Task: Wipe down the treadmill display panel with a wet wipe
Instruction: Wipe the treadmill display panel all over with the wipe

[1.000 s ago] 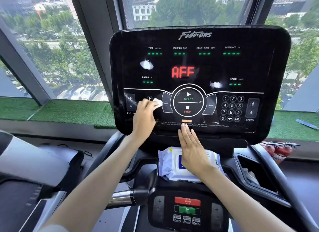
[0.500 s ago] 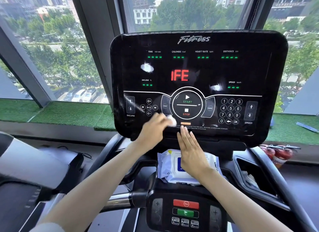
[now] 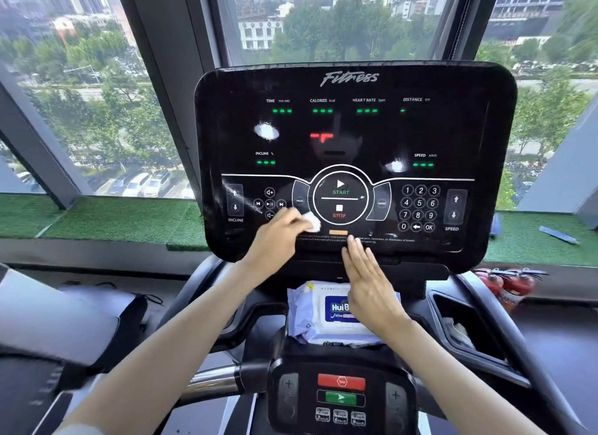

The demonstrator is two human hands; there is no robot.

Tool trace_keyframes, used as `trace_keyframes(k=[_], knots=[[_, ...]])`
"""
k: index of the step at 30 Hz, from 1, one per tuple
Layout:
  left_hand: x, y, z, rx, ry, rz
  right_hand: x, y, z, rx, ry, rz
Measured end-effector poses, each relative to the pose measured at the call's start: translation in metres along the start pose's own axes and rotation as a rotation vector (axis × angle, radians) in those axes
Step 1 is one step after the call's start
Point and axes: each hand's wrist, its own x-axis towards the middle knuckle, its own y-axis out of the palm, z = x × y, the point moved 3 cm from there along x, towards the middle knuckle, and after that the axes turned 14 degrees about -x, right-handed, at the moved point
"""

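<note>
The black treadmill display panel (image 3: 453, 133) stands upright before me, lit with green dashes and a START/STOP dial. My left hand (image 3: 275, 240) holds a small white wet wipe (image 3: 312, 222) and presses it on the panel's lower part, just left of the STOP mark. Fingers straight, my right hand (image 3: 369, 285) lies flat with its fingertips against the panel's bottom edge. Two white glare spots show on the glass.
A blue-and-white pack of wet wipes (image 3: 310, 315) lies on the console shelf under my right hand. Below it is a handlebar control pad (image 3: 341, 392) with red and green buttons. A side tray (image 3: 459, 331) sits to the right, red fire extinguishers (image 3: 508, 287) beyond it.
My left hand carried the wipe from the media buttons down and right across the lower panel, then slightly back up toward the STOP mark. My right hand stayed put.
</note>
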Motion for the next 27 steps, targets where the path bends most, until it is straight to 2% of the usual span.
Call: trace_keyframes(k=[2,3,6,7,9,12,13,14,16,17,18,19,22,23,24,27], knots=[[0.001,-0.004,0.008,-0.103,-0.156,-0.217,-0.003,0.001,-0.008,-0.009,0.040,0.009],[0.000,0.002,0.004,-0.096,-0.140,-0.209,-0.003,0.002,-0.008,-0.017,0.037,0.008],[-0.010,0.029,-0.017,-0.026,0.100,0.136,-0.002,-0.001,-0.002,-0.003,0.037,-0.007],[-0.010,0.029,-0.017,-0.027,0.123,0.182,-0.001,-0.002,0.000,0.000,0.042,-0.003],[0.002,0.017,-0.009,-0.043,0.066,0.066,-0.001,-0.004,0.003,-0.007,0.050,0.008],[0.013,-0.001,0.000,-0.117,-0.131,-0.286,0.000,-0.002,0.006,-0.048,0.040,0.027],[0.012,0.001,-0.002,-0.110,-0.128,-0.288,0.000,-0.002,0.007,-0.055,0.039,0.035],[0.010,0.007,-0.009,-0.073,-0.066,-0.184,0.000,-0.001,0.007,-0.053,0.043,0.043],[-0.005,0.026,-0.025,0.019,0.162,0.151,0.000,0.000,0.008,-0.031,0.058,0.049],[-0.009,0.028,-0.024,0.063,0.237,0.242,0.000,0.000,0.008,-0.022,0.061,0.049],[-0.006,0.023,-0.021,0.074,0.243,0.243,0.000,0.000,0.008,-0.016,0.063,0.048],[0.001,0.015,-0.015,0.064,0.195,0.166,0.000,0.000,0.007,-0.013,0.066,0.048],[0.016,-0.009,0.000,-0.063,-0.064,-0.228,0.001,0.000,0.008,0.000,0.077,0.052],[0.015,-0.009,0.001,-0.080,-0.082,-0.261,0.001,0.001,0.009,0.006,0.082,0.053],[0.014,-0.004,-0.003,-0.054,-0.040,-0.200,0.001,0.001,0.009,0.013,0.088,0.051],[-0.005,0.020,-0.019,0.110,0.307,0.238,0.001,0.000,0.008,0.046,0.094,0.014]])
